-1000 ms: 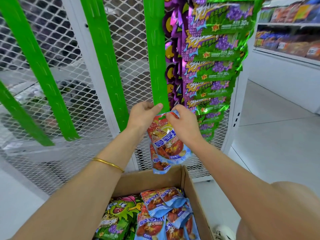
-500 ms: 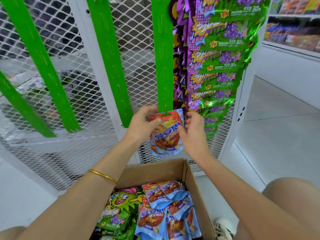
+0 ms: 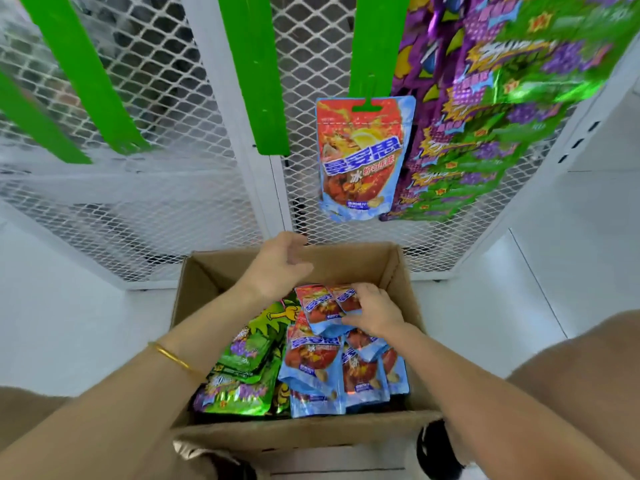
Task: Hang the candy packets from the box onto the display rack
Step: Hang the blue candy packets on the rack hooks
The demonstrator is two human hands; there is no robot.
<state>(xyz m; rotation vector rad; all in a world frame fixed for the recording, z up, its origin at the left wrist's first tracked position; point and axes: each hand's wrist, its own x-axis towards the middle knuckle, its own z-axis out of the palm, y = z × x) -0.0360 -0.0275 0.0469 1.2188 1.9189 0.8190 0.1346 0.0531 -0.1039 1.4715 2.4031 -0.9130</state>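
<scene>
1. The right hand [image 3: 375,311] reaches into the cardboard box [image 3: 405,271]. Its fingers curl over the upper edge of the top packet [image 3: 320,308] and its thumb presses against the packet's lower side, so the fingers are clamped on it
2. A second packet of the same kind lies partly under those fingers, and it cannot be told whether the grip takes it too
3. The top packet, red with a blue border, lies tilted on the heap of red-and-blue packets [image 3: 318,368] that fills the right half of the box, toward its far wall
4. The left hand [image 3: 280,268] hovers above the far part of the box with its fingers apart and slightly bent, holding nothing and touching nothing; a gold bangle [image 3: 173,356] sits on its wrist
5. One hung packet [image 3: 363,157] of the same red-and-blue kind hangs upright from the bottom of a green clip strip [image 3: 379,43] by the slot in its header, its front facing the camera
6. Just to its right, touching its edge, an overlapping column of purple-and-green grape candy packets [image 3: 485,140] hangs down, blurred in the picture
7. More green strips [image 3: 254,74] hang further left against the white wire-mesh display rack [image 3: 173,209]
8. The left half of the box holds green grape packets [image 3: 242,368], touching the red-and-blue heap
9. The box stands on a white floor [image 3: 86,306] close to the foot of the rack, between the person's knees at the lower corners
</scene>
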